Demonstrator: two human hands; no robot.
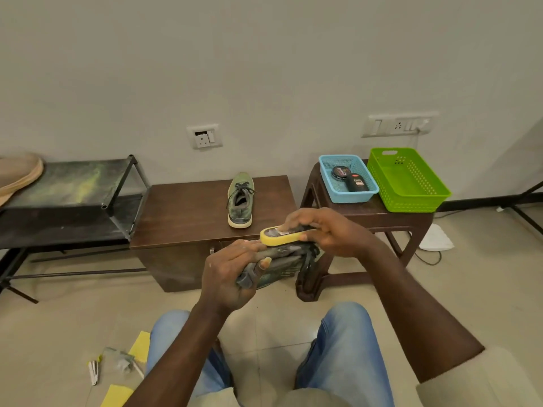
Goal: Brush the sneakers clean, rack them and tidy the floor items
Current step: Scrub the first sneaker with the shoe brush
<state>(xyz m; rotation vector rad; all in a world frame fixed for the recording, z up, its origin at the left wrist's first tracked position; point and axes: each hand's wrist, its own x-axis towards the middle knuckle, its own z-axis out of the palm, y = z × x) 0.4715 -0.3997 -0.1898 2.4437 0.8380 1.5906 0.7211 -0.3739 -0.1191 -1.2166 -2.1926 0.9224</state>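
Prob. light, soft in the upper, stiffer along the sole: sneaker (pixel 282 268) up in mid-air just in front of bench (pixel 188 207) front edge. Best taken round sole and sides so fabric doesn't buckle under strokes. Wrapped round one end by left grip (pixel 232 271), thumb over top, wrist bent inward. Yellow brush (pixel 279 237) pinched in right grip (pixel 329 230), palm down, touching shoe's top. Second sneaker (pixel 241 201) on bench's right half, laces up.
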